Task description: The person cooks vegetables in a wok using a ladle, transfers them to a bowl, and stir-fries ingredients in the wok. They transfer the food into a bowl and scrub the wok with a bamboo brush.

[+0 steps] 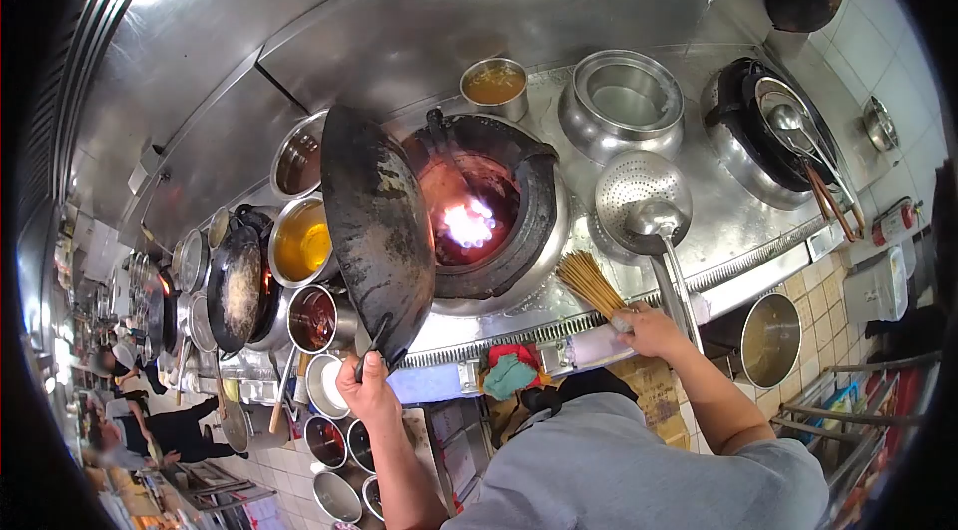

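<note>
Tilted up on its side, a blackened wok (377, 231) has its dark outer surface towards the burner. My left hand (369, 392) is closed around its handle at the near end. To the right of it, flames show in the open wok burner (539, 221). My right hand (651, 332) grips a bamboo wok brush (591, 282) at the stove's front edge, bristles pointing away from me. Just beyond the brush, a perforated skimmer (629, 186) and a ladle (659, 218) rest together on the stovetop. The inside of the wok is hidden.
Pots of yellow liquid (301, 243) and red sauce (312, 318) stand left of the wok. Behind are a broth pot (494, 86) and a wide steel pot (627, 101). Cloths (509, 373) lie on the front ledge. A co-worker (170, 427) stands far left.
</note>
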Motion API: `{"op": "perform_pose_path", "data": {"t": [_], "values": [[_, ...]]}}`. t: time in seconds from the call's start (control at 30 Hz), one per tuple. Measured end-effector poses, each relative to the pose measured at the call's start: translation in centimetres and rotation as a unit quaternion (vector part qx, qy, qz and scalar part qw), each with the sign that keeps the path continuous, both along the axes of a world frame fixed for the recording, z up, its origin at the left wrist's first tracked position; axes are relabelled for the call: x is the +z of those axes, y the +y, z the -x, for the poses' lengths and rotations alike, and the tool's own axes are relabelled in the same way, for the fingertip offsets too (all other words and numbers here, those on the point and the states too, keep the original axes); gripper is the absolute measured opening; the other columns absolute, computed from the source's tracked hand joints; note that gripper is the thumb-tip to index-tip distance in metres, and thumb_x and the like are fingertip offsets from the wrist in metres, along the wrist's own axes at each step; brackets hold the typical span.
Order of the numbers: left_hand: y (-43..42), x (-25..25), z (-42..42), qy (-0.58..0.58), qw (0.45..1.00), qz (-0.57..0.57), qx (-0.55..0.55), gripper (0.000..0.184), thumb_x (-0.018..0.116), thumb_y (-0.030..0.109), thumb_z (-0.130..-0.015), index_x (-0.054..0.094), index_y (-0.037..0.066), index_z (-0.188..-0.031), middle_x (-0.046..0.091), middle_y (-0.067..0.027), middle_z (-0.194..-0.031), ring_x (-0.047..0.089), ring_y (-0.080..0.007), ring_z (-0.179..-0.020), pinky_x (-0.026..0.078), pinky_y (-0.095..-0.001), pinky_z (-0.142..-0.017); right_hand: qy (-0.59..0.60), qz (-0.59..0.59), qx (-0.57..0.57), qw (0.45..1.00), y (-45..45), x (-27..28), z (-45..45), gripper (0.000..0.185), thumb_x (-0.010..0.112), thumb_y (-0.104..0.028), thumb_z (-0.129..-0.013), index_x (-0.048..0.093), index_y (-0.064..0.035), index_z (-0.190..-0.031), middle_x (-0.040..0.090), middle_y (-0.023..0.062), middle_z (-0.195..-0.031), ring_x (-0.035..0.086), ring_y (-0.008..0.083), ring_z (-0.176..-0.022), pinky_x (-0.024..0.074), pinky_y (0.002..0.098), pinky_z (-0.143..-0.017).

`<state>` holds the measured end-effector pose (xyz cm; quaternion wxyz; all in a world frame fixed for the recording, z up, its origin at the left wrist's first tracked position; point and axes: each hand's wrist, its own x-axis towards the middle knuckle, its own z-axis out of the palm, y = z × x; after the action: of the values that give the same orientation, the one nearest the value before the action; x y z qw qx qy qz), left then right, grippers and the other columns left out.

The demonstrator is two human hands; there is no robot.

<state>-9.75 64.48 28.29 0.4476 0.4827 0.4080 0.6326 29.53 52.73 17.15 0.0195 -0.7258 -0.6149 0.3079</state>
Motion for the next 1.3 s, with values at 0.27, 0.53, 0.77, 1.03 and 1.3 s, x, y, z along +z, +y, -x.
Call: {"op": "perform_pose_path", "data": {"t": [0.27, 0.53, 0.77, 1.03, 1.3], "values": [[0.0, -0.5, 0.2, 0.025, 1.000, -0.003, 0.006, 0.036, 0.060, 0.010, -0.088, 0.032, 0.014, -0.066, 0.031, 0.0073, -0.057, 0.025, -0.0026, -0.049, 0.019, -0.0215, -0.044, 0.008, 0.041, -0.009, 0.999, 0.2, 0.2, 0.0, 0.052, 0.061, -0.030, -0.080, 0.049, -0.0140, -0.127, 0.049, 0.0208, -0.125, 0.049, 0.0362, -0.114, 0.0408, 0.0405, -0.096], [-1.6, -0.7, -2.3, 0.297, 0.955, 0.010, -0.001, 0.046, 0.071, 0.017, -0.079, 0.033, 0.008, -0.056, 0.034, 0.0036, -0.052, 0.026, -0.0093, -0.050, 0.024, -0.0279, -0.044, 0.009, 0.034, -0.026, 0.999, 0.1, 1.1, 0.4, 0.062, 0.063, -0.033, -0.077, 0.042, -0.0142, -0.133, 0.052, 0.0228, -0.120, 0.052, 0.0387, -0.108, 0.0427, 0.0426, -0.093], [-5.0, -1.0, -6.9, 0.502, 0.859, -0.040, -0.097, 0.040, 0.074, 0.024, -0.072, 0.044, 0.006, -0.053, 0.046, -0.0122, -0.050, 0.048, -0.0318, -0.045, 0.037, -0.0373, -0.043, 0.287, 0.071, -0.288, 0.911, 0.4, 1.0, -2.4, 0.059, 0.060, -0.019, -0.078, 0.042, -0.0095, -0.133, 0.059, 0.0183, -0.107, 0.060, 0.0234, -0.093, 0.0483, 0.0318, -0.078], [1.4, -9.6, -11.0, 0.606, 0.772, -0.183, -0.051, 0.030, 0.065, 0.032, -0.076, 0.053, 0.011, -0.059, 0.056, -0.0072, -0.052, 0.057, -0.0258, -0.049, 0.045, -0.0380, -0.051, 0.208, -0.336, -0.185, 0.900, 2.7, 14.1, -4.5, 0.075, 0.064, -0.008, -0.073, 0.032, -0.0043, -0.140, 0.049, 0.0105, -0.128, 0.053, 0.0198, -0.106, 0.0461, 0.0293, -0.086], [1.2, -9.6, -10.8, 0.563, 0.805, -0.178, 0.047, 0.019, 0.064, 0.032, -0.079, 0.066, 0.014, -0.081, 0.057, -0.0040, -0.071, 0.056, -0.0231, -0.076, 0.041, -0.0378, -0.065, -0.044, -0.566, -0.018, 0.823, 13.6, 29.1, -3.0, 0.064, 0.065, -0.001, -0.073, 0.046, -0.0160, -0.133, 0.052, 0.0142, -0.127, 0.051, 0.0272, -0.118, 0.0384, 0.0319, -0.097]]}}
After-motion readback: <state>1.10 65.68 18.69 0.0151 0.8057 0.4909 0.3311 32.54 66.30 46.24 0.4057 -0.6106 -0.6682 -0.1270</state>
